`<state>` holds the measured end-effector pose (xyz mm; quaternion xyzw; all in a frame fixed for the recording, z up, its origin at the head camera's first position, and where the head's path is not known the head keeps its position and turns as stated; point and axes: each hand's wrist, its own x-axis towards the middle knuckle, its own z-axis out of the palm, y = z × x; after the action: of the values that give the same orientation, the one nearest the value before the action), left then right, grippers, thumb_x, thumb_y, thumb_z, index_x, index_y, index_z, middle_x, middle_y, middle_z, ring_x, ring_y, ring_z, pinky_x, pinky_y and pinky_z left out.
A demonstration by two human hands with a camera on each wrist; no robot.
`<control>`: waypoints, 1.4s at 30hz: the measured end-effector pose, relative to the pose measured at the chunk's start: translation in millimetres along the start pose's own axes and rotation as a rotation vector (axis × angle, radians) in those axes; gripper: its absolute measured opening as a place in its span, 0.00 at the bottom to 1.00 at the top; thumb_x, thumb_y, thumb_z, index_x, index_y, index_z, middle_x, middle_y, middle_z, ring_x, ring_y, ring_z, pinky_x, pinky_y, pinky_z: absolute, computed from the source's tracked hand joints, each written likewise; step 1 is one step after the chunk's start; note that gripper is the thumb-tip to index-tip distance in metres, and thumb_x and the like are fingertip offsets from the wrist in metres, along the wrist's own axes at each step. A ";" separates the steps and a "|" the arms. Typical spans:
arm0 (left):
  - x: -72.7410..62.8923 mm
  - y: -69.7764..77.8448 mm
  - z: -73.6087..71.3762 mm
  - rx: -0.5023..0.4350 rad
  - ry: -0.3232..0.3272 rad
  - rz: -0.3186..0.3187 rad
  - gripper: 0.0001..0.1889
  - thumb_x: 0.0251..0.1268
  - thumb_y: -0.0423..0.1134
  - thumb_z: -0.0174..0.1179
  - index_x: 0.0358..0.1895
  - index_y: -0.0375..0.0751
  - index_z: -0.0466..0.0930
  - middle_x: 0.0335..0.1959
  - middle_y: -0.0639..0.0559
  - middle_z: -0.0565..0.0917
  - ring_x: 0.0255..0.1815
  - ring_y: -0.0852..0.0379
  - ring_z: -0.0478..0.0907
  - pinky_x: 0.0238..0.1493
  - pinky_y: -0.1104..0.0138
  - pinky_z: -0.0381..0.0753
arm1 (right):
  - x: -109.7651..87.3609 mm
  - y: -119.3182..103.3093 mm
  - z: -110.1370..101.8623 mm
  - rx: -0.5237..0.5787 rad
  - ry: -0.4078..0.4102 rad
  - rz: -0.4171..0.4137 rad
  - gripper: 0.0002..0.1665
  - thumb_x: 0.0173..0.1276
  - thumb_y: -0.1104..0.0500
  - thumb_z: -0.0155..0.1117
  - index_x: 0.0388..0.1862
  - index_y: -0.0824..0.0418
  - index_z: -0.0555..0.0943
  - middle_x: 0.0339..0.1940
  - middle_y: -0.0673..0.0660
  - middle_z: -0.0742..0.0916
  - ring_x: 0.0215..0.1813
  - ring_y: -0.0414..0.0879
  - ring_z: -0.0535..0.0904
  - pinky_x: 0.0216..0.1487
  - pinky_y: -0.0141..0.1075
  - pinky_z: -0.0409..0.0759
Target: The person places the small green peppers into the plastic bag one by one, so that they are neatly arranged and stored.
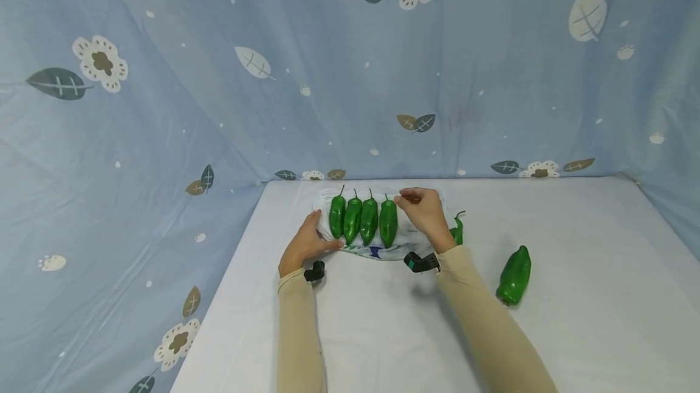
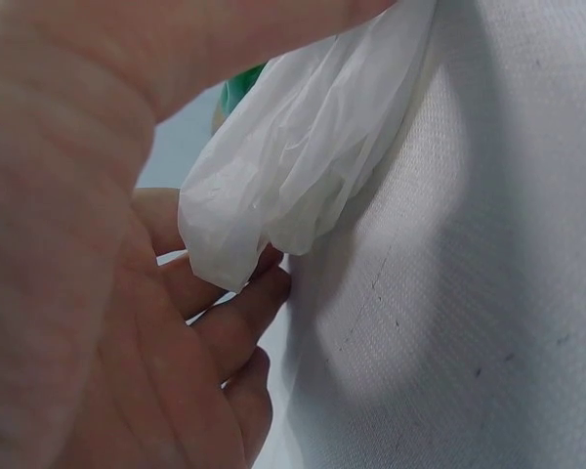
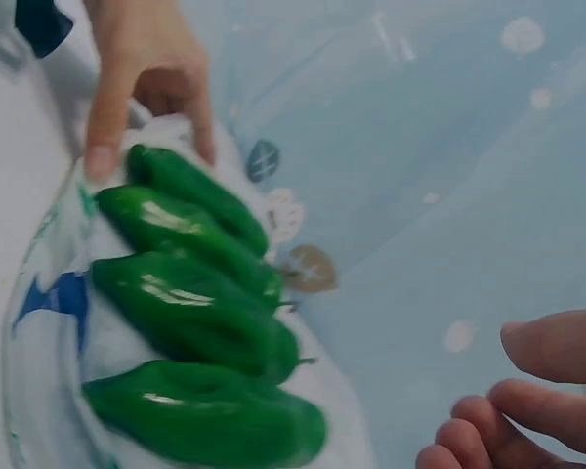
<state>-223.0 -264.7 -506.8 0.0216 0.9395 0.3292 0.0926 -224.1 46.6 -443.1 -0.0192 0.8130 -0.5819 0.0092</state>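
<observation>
Several green peppers [image 1: 369,221] lie side by side in a row on a white plastic bag [image 1: 410,236], stems toward the back. My left hand [image 1: 308,242] is at the bag's left end, thumb at the front edge and fingers apart from it along the left side. In the left wrist view its loosely bent fingers [image 2: 236,327] touch the gathered bag [image 2: 273,166]. Beside the stem of the rightmost pepper [image 1: 388,223] in the row is my right hand [image 1: 425,211]. The right wrist view shows its thumb and fingers [image 3: 557,342] apart, holding nothing.
A green pepper [image 1: 457,232] is partly hidden behind the right wrist. Another green pepper [image 1: 514,276] lies apart on the white table [image 1: 601,296] to the right. Blue patterned cloth [image 1: 350,65] hangs behind and at the sides.
</observation>
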 end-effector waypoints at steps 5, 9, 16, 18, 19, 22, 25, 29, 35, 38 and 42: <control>1.3 2.0 -1.4 0.003 0.003 0.000 0.63 0.54 0.58 0.76 0.85 0.37 0.45 0.86 0.37 0.50 0.86 0.36 0.48 0.85 0.44 0.54 | -7.4 -9.1 -16.8 -0.030 0.015 -0.096 0.23 0.79 0.55 0.61 0.64 0.68 0.82 0.59 0.69 0.86 0.61 0.63 0.83 0.64 0.54 0.82; 0.9 2.9 -1.7 -0.001 -0.003 -0.002 0.64 0.54 0.58 0.77 0.85 0.36 0.44 0.86 0.37 0.50 0.87 0.36 0.48 0.85 0.45 0.54 | -13.9 -12.4 -29.5 -0.045 0.032 -0.124 0.22 0.79 0.55 0.61 0.63 0.67 0.82 0.58 0.69 0.87 0.60 0.62 0.83 0.64 0.54 0.81; 0.3 0.9 -0.7 0.001 -0.007 -0.001 0.63 0.55 0.57 0.76 0.85 0.36 0.43 0.86 0.37 0.50 0.87 0.36 0.48 0.85 0.45 0.53 | -20.9 -8.6 -51.2 -0.052 0.056 -0.135 0.23 0.80 0.53 0.60 0.64 0.67 0.82 0.58 0.68 0.87 0.58 0.60 0.84 0.58 0.43 0.84; 0.7 0.4 -0.4 0.002 -0.007 0.000 0.63 0.55 0.57 0.76 0.85 0.36 0.43 0.86 0.37 0.50 0.87 0.36 0.48 0.85 0.45 0.54 | -23.4 -6.8 -57.0 -0.050 0.059 -0.120 0.24 0.80 0.51 0.60 0.65 0.66 0.82 0.58 0.68 0.87 0.56 0.55 0.85 0.53 0.34 0.84; 0.9 0.3 -0.2 0.002 -0.007 0.000 0.63 0.55 0.57 0.76 0.85 0.36 0.43 0.86 0.37 0.50 0.87 0.36 0.48 0.85 0.45 0.54 | -24.5 -5.9 -60.0 -0.049 0.063 -0.113 0.25 0.80 0.51 0.60 0.65 0.66 0.82 0.58 0.68 0.87 0.54 0.51 0.86 0.51 0.30 0.83; 1.2 0.3 0.4 0.004 -0.009 -0.002 0.63 0.55 0.57 0.76 0.85 0.37 0.43 0.86 0.38 0.50 0.87 0.37 0.48 0.85 0.45 0.55 | -28.9 -4.4 -68.2 -0.049 0.075 -0.102 0.25 0.80 0.50 0.60 0.65 0.66 0.82 0.57 0.68 0.87 0.46 0.38 0.85 0.45 0.22 0.81; 1.1 1.1 0.7 0.001 -0.010 -0.002 0.63 0.55 0.56 0.76 0.85 0.37 0.43 0.86 0.38 0.50 0.87 0.37 0.48 0.85 0.45 0.54 | -33.2 -3.8 -76.4 -0.044 0.100 -0.099 0.24 0.79 0.51 0.60 0.64 0.66 0.82 0.56 0.69 0.88 0.41 0.31 0.83 0.41 0.22 0.81; -0.2 2.4 0.3 0.002 -0.006 -0.004 0.63 0.55 0.56 0.76 0.85 0.37 0.43 0.86 0.38 0.50 0.87 0.37 0.47 0.85 0.45 0.53 | -38.5 -1.6 -85.9 -0.046 0.150 -0.100 0.23 0.79 0.52 0.61 0.63 0.67 0.83 0.54 0.70 0.88 0.38 0.31 0.83 0.38 0.21 0.82; -1.7 2.8 -0.4 -0.003 -0.006 -0.002 0.63 0.55 0.56 0.77 0.85 0.36 0.43 0.86 0.36 0.50 0.86 0.35 0.48 0.85 0.44 0.54 | -44.7 7.5 -96.8 -0.056 0.206 -0.078 0.24 0.79 0.52 0.61 0.62 0.69 0.82 0.52 0.71 0.88 0.35 0.27 0.82 0.39 0.21 0.83; -1.6 2.5 -0.3 -0.001 -0.006 0.000 0.63 0.55 0.56 0.77 0.85 0.36 0.44 0.86 0.36 0.50 0.86 0.35 0.48 0.85 0.44 0.54 | -46.9 12.9 -100.5 -0.050 0.226 -0.061 0.25 0.79 0.52 0.61 0.62 0.70 0.82 0.53 0.72 0.88 0.33 0.25 0.81 0.39 0.20 0.83; -0.9 2.0 -0.1 0.000 -0.004 0.001 0.63 0.55 0.56 0.76 0.85 0.36 0.44 0.86 0.36 0.51 0.86 0.36 0.48 0.85 0.45 0.54 | -49.1 19.8 -104.5 -0.048 0.231 -0.037 0.26 0.79 0.52 0.60 0.63 0.72 0.81 0.54 0.73 0.87 0.33 0.24 0.81 0.38 0.19 0.83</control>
<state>-222.2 -263.2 -505.3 0.0227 0.9393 0.3290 0.0942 -179.4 153.8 -428.5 0.0325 0.8217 -0.5609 -0.0957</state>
